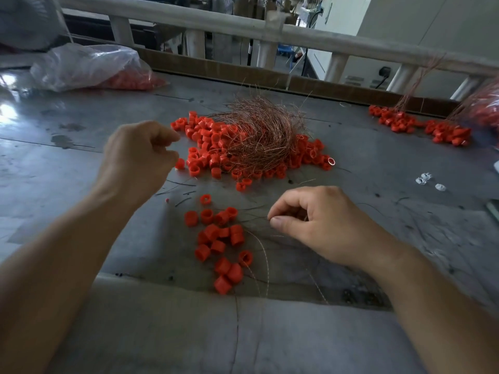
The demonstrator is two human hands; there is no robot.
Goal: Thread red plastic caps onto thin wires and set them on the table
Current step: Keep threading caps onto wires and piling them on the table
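The wire bundle [256, 130] lies mid-table [81, 163] on top of a heap of loose caps [213, 147], and its strands cover much of that heap. On the near left of the bundle, the left hand [140, 155] has its fingers curled, and one red cap [180, 163] sits at the fingertips; whether it is actually gripped cannot be told. On the near side of the bundle, the right hand [318, 225] pinches a thin wire [263, 218] between thumb and forefinger. A small group of caps [221, 238] lies just left of this hand, with stray strands crossing it. Far left of the bundle is a plastic bag [89, 66] holding more caps. Far right of it lie threaded caps [421, 125], their wires rising toward a railing [243, 25]. White scraps [429, 180] lie on the near right.
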